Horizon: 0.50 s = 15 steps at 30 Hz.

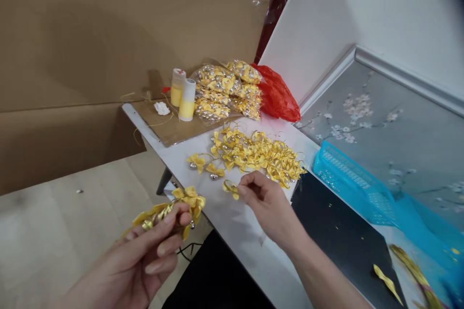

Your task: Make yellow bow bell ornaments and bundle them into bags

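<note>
Left hand is clasping a bunch of bows in curled fingers; right hand is pinching one bow near the table's pile. Bags are sitting filled, apparently done; the pile is lying loose, unbagged.

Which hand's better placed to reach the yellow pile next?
Right, probably: the right hand is over the table, beside the pile, pinching a small piece. The left hand is farther off, outside the table's edge, holding a bunch.
</note>
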Each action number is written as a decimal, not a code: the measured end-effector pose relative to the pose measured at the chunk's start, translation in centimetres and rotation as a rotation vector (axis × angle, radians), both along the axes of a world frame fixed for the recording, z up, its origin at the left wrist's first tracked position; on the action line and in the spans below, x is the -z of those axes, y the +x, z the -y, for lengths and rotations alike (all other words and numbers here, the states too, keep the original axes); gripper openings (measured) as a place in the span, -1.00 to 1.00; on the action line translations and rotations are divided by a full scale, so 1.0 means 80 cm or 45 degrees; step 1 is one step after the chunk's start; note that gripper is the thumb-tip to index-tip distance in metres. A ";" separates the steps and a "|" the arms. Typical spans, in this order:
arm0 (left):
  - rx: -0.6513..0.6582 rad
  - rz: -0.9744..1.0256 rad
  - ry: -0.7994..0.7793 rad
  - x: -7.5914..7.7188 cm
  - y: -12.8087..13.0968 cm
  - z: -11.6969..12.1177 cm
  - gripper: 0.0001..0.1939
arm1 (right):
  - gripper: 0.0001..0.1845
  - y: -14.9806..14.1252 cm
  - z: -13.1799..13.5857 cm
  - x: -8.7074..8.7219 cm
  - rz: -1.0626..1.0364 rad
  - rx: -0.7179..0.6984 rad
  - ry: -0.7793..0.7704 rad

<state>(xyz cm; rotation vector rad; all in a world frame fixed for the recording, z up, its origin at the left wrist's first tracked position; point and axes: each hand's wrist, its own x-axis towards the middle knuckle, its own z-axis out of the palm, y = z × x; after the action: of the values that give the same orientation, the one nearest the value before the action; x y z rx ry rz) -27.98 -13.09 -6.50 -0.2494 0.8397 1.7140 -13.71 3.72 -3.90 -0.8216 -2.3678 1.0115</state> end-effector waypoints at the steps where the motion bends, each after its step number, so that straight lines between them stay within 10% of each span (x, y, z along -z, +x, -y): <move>1: 0.027 -0.041 0.001 0.003 0.003 -0.001 -0.84 | -0.84 0.004 0.001 -0.005 -0.058 -0.011 -0.141; 6: 0.126 -0.126 0.003 0.010 0.016 0.003 -0.84 | -0.71 0.014 0.015 -0.022 -0.360 -0.071 -0.822; 15: 0.137 -0.129 0.008 0.002 0.026 0.004 -0.85 | -0.76 0.014 0.032 -0.034 -0.383 -0.088 -0.630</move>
<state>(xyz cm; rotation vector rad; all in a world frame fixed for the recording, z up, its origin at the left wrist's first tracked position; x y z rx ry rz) -25.92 -13.38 -6.66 -0.1118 0.9058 1.6388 -12.59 1.13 -1.20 -0.6920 -1.9264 1.6601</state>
